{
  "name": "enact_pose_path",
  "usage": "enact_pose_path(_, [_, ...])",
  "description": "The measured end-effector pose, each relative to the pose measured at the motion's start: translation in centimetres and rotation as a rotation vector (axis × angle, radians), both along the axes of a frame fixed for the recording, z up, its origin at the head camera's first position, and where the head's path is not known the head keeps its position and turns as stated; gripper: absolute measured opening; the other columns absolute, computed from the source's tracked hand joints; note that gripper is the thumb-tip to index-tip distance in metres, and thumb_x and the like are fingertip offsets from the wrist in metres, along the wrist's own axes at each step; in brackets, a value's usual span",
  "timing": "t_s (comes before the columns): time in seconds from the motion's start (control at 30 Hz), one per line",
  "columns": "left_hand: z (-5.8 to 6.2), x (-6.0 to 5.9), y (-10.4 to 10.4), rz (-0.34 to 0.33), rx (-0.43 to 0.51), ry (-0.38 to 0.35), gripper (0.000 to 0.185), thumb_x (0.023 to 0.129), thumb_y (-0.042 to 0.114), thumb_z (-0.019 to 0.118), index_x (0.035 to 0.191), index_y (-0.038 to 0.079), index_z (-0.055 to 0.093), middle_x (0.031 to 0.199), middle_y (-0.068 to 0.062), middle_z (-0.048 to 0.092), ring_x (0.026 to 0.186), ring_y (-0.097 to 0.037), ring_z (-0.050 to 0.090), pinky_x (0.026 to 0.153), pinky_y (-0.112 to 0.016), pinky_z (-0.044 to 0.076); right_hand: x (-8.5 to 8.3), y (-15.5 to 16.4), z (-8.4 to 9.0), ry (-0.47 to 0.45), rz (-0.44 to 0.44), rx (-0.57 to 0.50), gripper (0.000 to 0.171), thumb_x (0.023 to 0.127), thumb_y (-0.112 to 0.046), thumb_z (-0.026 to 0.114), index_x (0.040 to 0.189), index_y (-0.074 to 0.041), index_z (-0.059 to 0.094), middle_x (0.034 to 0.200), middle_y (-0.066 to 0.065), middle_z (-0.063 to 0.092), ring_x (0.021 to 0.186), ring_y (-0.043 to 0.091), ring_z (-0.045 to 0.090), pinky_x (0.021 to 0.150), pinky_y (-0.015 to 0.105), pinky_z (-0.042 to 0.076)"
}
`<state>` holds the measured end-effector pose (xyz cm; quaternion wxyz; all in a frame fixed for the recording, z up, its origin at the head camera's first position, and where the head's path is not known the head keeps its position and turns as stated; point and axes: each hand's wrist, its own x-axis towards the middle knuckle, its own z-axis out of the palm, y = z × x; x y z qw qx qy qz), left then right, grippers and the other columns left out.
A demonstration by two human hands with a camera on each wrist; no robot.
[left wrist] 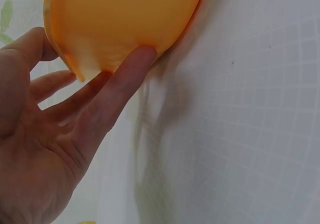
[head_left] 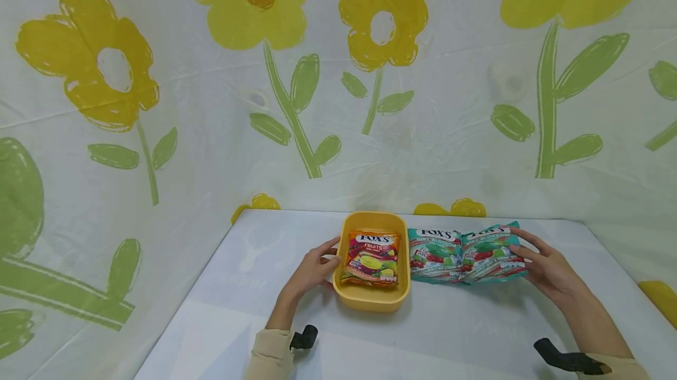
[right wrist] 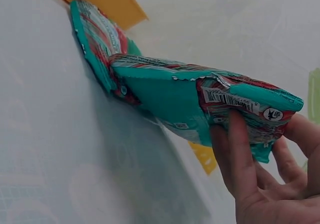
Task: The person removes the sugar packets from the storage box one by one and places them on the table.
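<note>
Resting at the tub: left hand (head_left: 312, 268) sits at the 9 o'clock side of the yellow tub (head_left: 370, 299), fingers nearly straight and spread, fingertips touching its outer wall – the left wrist view shows no curl round the rim
Right hand: right hand (head_left: 547, 268) lies at the 3 o'clock end of the right mint packet (head_left: 492, 252); thumb under its edge, fingers over it, a light pinch that lifts that end off the table in the right wrist view
Mint packets: two teal ones side by side on the white table (head_left: 455, 333), at 3 o'clock from the tub; the left mint packet (head_left: 433, 254) is just beside the tub wall, and the two overlap or touch where they meet
Fruit packet: fruit packet (head_left: 372, 258) lies flat inside the tub, filling most of its floor
Backdrop: flowered sheet (head_left: 158, 104) hangs behind, from 9 to 3 o'clock
Risk, grip: the pinch holds only the packet's edge – I judge the slick foil could slip free if raised fast
Risk, neighbour: dragging the held packet toward 9 o'clock may shove the other one against the tub
Risk, tub: the left hand only touches the wall, so a nudge from 3 o'clock could slide the tub
</note>
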<state>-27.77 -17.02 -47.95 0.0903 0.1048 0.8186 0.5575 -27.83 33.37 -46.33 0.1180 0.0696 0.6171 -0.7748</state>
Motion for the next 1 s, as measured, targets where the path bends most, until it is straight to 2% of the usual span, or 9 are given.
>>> enact_pose_path(0.3, [0.06,0.08,-0.01,0.001,0.002,-0.004,0.056,0.099,0.022,0.056,0.152,0.018,0.038,0.139,-0.021,0.053,0.111,-0.033,0.064,0.059,-0.041,0.063,-0.18,-0.11,-0.06,-0.014,0.017,-0.009,0.043,0.098,-0.025,0.06,0.135,-0.045,0.052,0.117,-0.013,0.043,0.092,0.003,0.063,0.079,0.021,0.059])
enact_pose_path(0.47, [-0.01,-0.02,-0.02,-0.002,-0.002,0.0,0.056,0.099,0.021,0.056,0.152,0.018,0.038,0.139,-0.021,0.053,0.111,-0.033,0.064,0.058,-0.041,0.063,-0.42,-0.31,-0.15,-0.02,0.018,0.041,0.05,0.098,-0.03,0.06,0.143,-0.044,0.043,0.114,-0.015,0.044,0.091,0.002,0.062,0.079,0.02,0.058])
enact_pose_path(0.57, [-0.04,-0.07,0.0,0.0,-0.008,-0.004,0.056,0.099,0.022,0.056,0.152,0.019,0.038,0.139,-0.021,0.053,0.11,-0.032,0.064,0.059,-0.041,0.063,-0.53,-0.39,-0.05,0.001,0.042,0.158,0.06,0.097,-0.034,0.059,0.151,-0.038,0.032,0.123,-0.009,0.042,0.092,0.001,0.061,0.079,0.02,0.058])
enact_pose_path(0.7, [-0.12,-0.12,0.02,0.006,-0.008,-0.008,0.056,0.099,0.022,0.056,0.152,0.02,0.038,0.14,-0.02,0.053,0.11,-0.032,0.064,0.06,-0.042,0.063,-0.5,-0.51,0.16,0.067,0.101,0.404,0.072,0.097,-0.041,0.058,0.157,-0.03,0.02,0.147,0.017,0.032,0.094,-0.002,0.057,0.08,0.022,0.057])
enact_pose_path(0.8, [-0.19,-0.14,0.04,0.011,-0.009,-0.01,0.056,0.099,0.023,0.056,0.152,0.019,0.038,0.139,-0.02,0.053,0.11,-0.032,0.063,0.061,-0.043,0.063,-0.36,-0.65,0.18,0.106,0.142,0.557,0.079,0.096,-0.043,0.058,0.159,-0.023,0.013,0.154,0.028,0.024,0.097,0.0,0.056,0.079,0.02,0.056])
enact_pose_path(0.93, [-0.25,-0.13,0.08,0.016,-0.003,-0.015,0.057,0.099,0.023,0.056,0.153,0.018,0.036,0.14,-0.021,0.052,0.112,-0.034,0.063,0.062,-0.046,0.063,-0.18,-0.81,-0.22,0.132,0.182,0.685,0.085,0.096,-0.043,0.059,0.159,-0.015,0.01,0.153,0.033,0.023,0.111,0.019,0.054,0.078,0.02,0.054])
enact_pose_path(1.0, [-0.32,-0.14,0.07,0.015,0.003,-0.014,0.057,0.099,0.023,0.055,0.153,0.018,0.036,0.14,-0.021,0.051,0.112,-0.035,0.062,0.062,-0.047,0.062,-0.19,-0.78,-0.57,0.142,0.191,0.737,0.086,0.095,-0.043,0.06,0.159,-0.013,0.01,0.156,0.034,0.017,0.123,0.034,0.046,0.085,0.028,0.053])
